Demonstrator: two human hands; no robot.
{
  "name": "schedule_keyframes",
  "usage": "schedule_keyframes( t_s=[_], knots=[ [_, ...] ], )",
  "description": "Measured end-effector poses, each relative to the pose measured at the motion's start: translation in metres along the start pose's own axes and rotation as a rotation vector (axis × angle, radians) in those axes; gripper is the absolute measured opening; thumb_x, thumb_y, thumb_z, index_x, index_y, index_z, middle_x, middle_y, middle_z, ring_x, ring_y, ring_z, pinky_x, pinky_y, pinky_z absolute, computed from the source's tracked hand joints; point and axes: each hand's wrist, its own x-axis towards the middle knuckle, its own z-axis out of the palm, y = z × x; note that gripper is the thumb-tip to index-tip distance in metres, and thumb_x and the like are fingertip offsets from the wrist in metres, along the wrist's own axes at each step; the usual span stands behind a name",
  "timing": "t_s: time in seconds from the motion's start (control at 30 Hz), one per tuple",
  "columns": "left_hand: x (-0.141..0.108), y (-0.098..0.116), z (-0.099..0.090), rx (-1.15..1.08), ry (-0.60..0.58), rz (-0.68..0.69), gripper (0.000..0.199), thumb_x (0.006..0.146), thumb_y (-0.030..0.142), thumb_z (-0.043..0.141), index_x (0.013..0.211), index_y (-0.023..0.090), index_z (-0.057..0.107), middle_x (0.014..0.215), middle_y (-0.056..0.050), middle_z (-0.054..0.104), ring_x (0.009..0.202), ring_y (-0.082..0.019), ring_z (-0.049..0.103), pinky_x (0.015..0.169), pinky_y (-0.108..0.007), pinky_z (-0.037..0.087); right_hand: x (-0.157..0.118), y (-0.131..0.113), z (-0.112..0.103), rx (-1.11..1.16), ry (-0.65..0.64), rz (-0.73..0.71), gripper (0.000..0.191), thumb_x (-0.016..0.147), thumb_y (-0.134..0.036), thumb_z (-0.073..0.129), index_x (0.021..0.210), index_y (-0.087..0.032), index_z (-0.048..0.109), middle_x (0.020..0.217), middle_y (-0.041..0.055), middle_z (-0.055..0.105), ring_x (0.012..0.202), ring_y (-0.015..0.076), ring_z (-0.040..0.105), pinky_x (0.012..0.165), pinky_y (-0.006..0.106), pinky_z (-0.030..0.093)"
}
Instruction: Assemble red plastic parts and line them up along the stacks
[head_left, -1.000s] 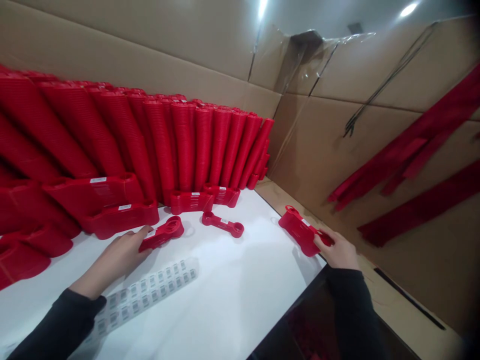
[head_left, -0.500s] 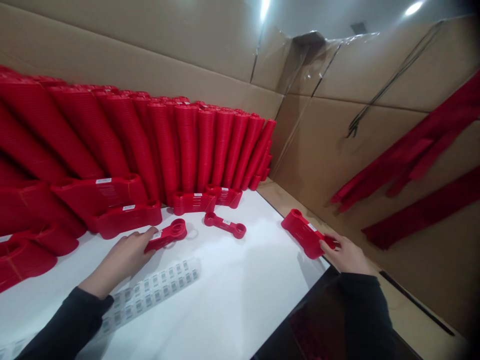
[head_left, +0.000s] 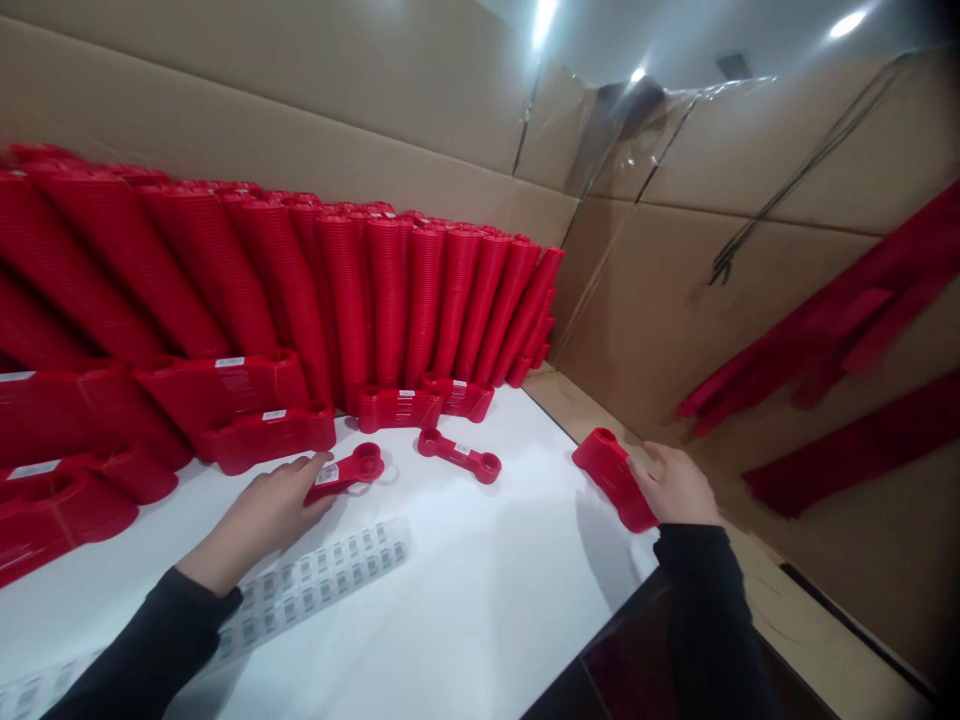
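At the left of the table, my left hand (head_left: 270, 515) grips a red plastic piece (head_left: 349, 470) with a ring-shaped end and a white label. My right hand (head_left: 679, 485), at the table's right edge, has its fingers closed over the top of a short stack of red plastic pieces (head_left: 611, 480). Between the hands, a single red piece (head_left: 459, 455) with a round opening at each end lies flat, its label facing up. Below my left hand lies a strip of printed labels (head_left: 322, 575), partly covered by my forearm.
Tall stacks of red pieces (head_left: 386, 300) line the back of the white table (head_left: 465, 600). Shorter labelled stacks (head_left: 397, 408) stand before them. Cardboard walls (head_left: 637, 290) enclose the back and right, with red pieces (head_left: 847, 320) and dark cords (head_left: 780, 190) on the right one.
My right hand has shifted from the stack's near end up over its top. My left hand keeps hold of its red piece. The whole view has shifted slightly.
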Motion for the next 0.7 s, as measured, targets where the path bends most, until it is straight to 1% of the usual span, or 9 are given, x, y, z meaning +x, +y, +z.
schedule_keyframes(
  t_s=[0.07,0.1,0.23,0.3,0.37,0.43,0.5,0.6,0.7],
  knots=[
    [-0.002,0.003,-0.004,-0.060,0.000,0.014,0.045,0.080,0.043,0.039,0.118,0.018,0.047,0.107,-0.013,0.062,0.092,-0.030,0.061,0.073,-0.034,0.044,-0.004,-0.042,0.002,0.137,0.003,-0.132,0.038,0.077,-0.036,0.043,0.102,-0.012,0.060,0.104,0.0162,0.063,0.096,0.0285,0.058,0.084,0.041,0.044],
    [-0.003,0.004,-0.006,-0.094,0.001,0.022,0.041,0.082,0.042,0.037,0.114,0.019,0.049,0.105,-0.012,0.063,0.090,-0.028,0.061,0.073,-0.033,0.044,-0.007,-0.067,0.004,0.250,-0.048,-0.251,0.036,0.079,-0.036,0.044,0.102,-0.014,0.060,0.103,0.0141,0.063,0.097,0.0264,0.058,0.086,0.040,0.044],
    [-0.005,0.007,-0.011,-0.206,0.023,0.040,0.031,0.086,0.036,0.034,0.103,0.019,0.055,0.103,-0.011,0.063,0.091,-0.025,0.060,0.077,-0.032,0.044,-0.027,-0.181,0.025,0.634,-0.399,-0.793,0.030,0.083,-0.032,0.049,0.109,-0.018,0.056,0.107,0.0091,0.063,0.097,0.0197,0.059,0.086,0.032,0.045],
    [-0.005,0.007,-0.011,-0.224,0.030,0.036,0.030,0.086,0.033,0.035,0.102,0.019,0.056,0.103,-0.011,0.063,0.093,-0.025,0.059,0.079,-0.033,0.043,-0.034,-0.231,0.041,0.665,-0.530,-0.978,0.040,0.081,-0.034,0.055,0.117,-0.018,0.052,0.115,0.0095,0.059,0.105,0.0199,0.054,0.090,0.032,0.042],
    [-0.005,0.007,-0.010,-0.217,0.038,0.030,0.029,0.086,0.033,0.037,0.100,0.018,0.057,0.102,-0.011,0.063,0.092,-0.025,0.059,0.079,-0.032,0.043,-0.036,-0.270,0.058,0.576,-0.642,-1.093,0.061,0.072,-0.040,0.066,0.124,-0.014,0.048,0.121,0.0126,0.054,0.112,0.0233,0.049,0.093,0.033,0.040],
    [-0.006,0.007,-0.010,-0.204,0.046,0.027,0.029,0.085,0.034,0.038,0.099,0.017,0.058,0.100,-0.012,0.064,0.091,-0.025,0.059,0.079,-0.032,0.043,-0.035,-0.296,0.072,0.453,-0.723,-1.137,0.068,0.067,-0.040,0.071,0.124,-0.011,0.048,0.121,0.0158,0.054,0.109,0.0272,0.050,0.090,0.036,0.041],
    [-0.007,0.007,-0.011,-0.190,0.047,0.023,0.030,0.086,0.036,0.037,0.097,0.017,0.058,0.097,-0.012,0.064,0.089,-0.024,0.060,0.077,-0.032,0.043,-0.033,-0.309,0.081,0.405,-0.753,-1.174,0.052,0.066,-0.028,0.072,0.113,-0.010,0.058,0.109,0.0146,0.060,0.100,0.0259,0.055,0.085,0.033,0.042],
    [-0.008,0.003,-0.015,-0.170,0.027,0.015,0.032,0.088,0.034,0.032,0.092,0.019,0.059,0.094,-0.011,0.064,0.088,-0.024,0.060,0.077,-0.032,0.043,-0.028,-0.314,0.087,0.365,-0.755,-1.199,0.033,0.066,-0.017,0.069,0.099,-0.012,0.065,0.096,0.0102,0.065,0.091,0.0224,0.059,0.079,0.028,0.043],
    [-0.011,-0.003,-0.018,-0.159,-0.024,0.018,0.028,0.086,0.032,0.034,0.088,0.020,0.060,0.089,-0.008,0.064,0.083,-0.023,0.061,0.073,-0.031,0.043,-0.025,-0.312,0.088,0.309,-0.751,-1.194,0.033,0.064,-0.020,0.071,0.096,-0.014,0.066,0.093,0.0086,0.065,0.086,0.0218,0.060,0.072,0.027,0.043]
  ],
)
